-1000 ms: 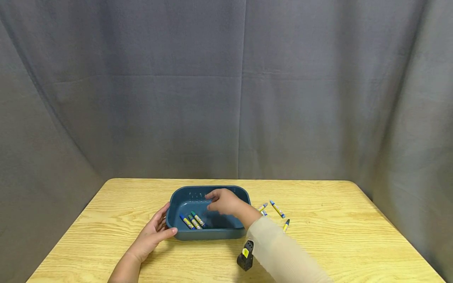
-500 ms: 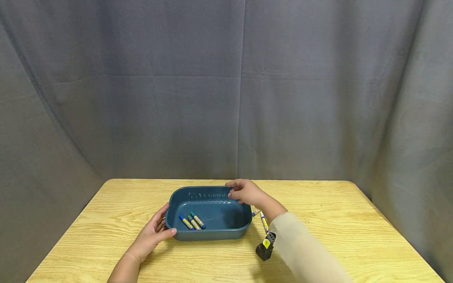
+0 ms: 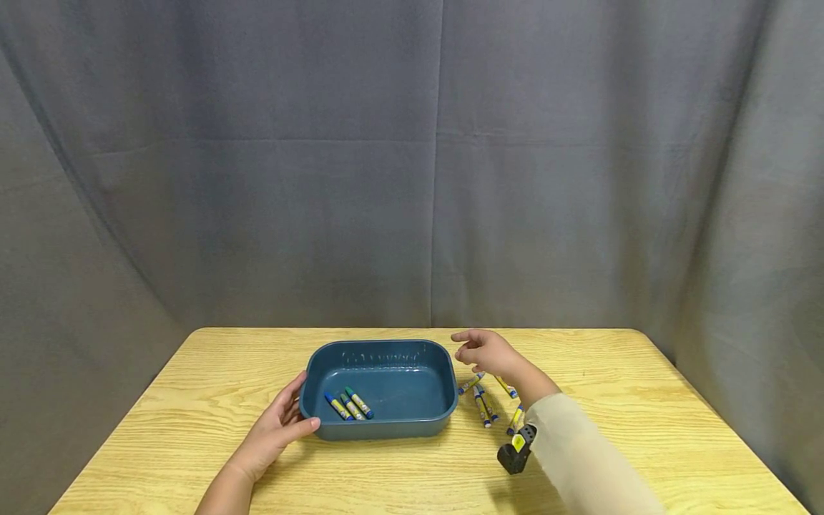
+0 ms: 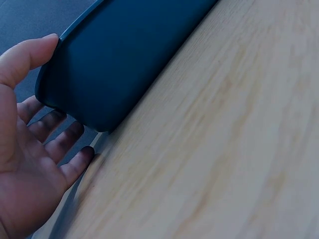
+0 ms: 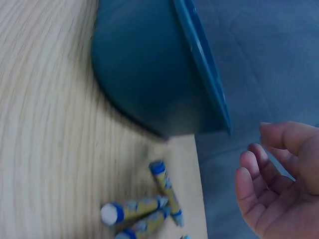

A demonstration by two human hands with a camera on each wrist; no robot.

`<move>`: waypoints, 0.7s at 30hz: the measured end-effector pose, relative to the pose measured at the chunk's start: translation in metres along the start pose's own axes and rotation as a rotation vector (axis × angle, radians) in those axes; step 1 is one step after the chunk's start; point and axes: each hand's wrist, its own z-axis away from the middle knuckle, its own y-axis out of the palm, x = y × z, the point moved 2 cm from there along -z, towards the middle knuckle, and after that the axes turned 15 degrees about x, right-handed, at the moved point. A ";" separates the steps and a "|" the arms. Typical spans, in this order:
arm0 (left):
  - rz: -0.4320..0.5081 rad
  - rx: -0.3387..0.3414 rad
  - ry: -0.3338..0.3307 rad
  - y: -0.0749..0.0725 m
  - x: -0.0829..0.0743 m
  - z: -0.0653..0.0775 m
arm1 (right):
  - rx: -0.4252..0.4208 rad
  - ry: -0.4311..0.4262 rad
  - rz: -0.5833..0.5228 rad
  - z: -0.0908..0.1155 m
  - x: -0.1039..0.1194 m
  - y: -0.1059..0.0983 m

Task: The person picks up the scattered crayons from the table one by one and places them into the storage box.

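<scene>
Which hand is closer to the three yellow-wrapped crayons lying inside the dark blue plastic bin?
Left. The left hand touches the left end of the bin, close to the crayons; the right hand is in the air outside its right end.

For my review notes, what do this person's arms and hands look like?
Both the left hand and right hand are ungloved. The right arm wears a plain cream sleeve, with a small black device bearing a yellow patch by the cuff. No sleeve shows on the left forearm.

tub: teal | crayons: yellow, blue, seemingly printed | table: yellow woodgrain
</scene>
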 end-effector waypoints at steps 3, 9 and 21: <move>-0.004 -0.004 -0.001 0.000 0.000 -0.001 | 0.000 0.004 -0.013 0.004 -0.009 -0.005; -0.003 -0.008 -0.006 0.000 0.000 -0.001 | -0.013 0.032 -0.054 0.014 -0.026 -0.011; -0.009 -0.011 -0.019 0.000 0.000 0.000 | -0.051 0.082 -0.145 0.024 -0.054 -0.019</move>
